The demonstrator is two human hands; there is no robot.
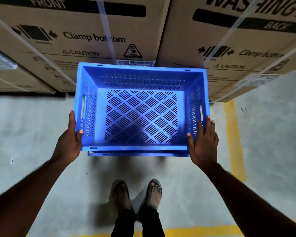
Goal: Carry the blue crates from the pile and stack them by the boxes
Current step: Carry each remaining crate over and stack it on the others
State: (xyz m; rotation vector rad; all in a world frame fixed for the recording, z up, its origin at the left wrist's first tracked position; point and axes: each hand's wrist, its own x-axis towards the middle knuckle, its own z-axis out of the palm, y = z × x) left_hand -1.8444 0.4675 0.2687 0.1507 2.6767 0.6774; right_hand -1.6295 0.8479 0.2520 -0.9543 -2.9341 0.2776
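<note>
2 hands hold a blue crate (141,115) low, close in front of the cardboard boxes (85,40).

Head view: the crate is rigid plastic with slit walls and a diamond-slotted base. The left hand (69,142) and right hand (203,142) each clasp a short wall, thumbs inside. A lower crate's rim (138,153) shows just beneath. The concrete floor (32,125) is rough and grey, bare on both sides, with a yellow line (234,137) to the right.

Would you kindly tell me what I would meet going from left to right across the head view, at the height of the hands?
The left hand gripping the crate's left wall → blue crate → right hand gripping its right wall → yellow floor line.
</note>
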